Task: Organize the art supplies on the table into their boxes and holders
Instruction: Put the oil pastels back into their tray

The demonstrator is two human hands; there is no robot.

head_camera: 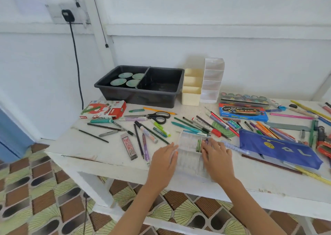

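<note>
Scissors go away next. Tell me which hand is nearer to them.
Left. The left hand is at the clear box's left edge, this side of the scissors; the right hand is on its right side, farther off.

White-painted wooden counter [107, 152]; black plastic divided tray [143, 96] with pale green round lids [118, 82]; cream plastic holder [191, 92]; royal-blue fabric pouch [286, 151] printed with yellow and orange motifs; floor tiles [44, 190] patterned in brown, black and green fans.

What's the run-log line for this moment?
stage: sorting underway | left hand: touching clear divided box | right hand: same box | pens loose on table
</note>
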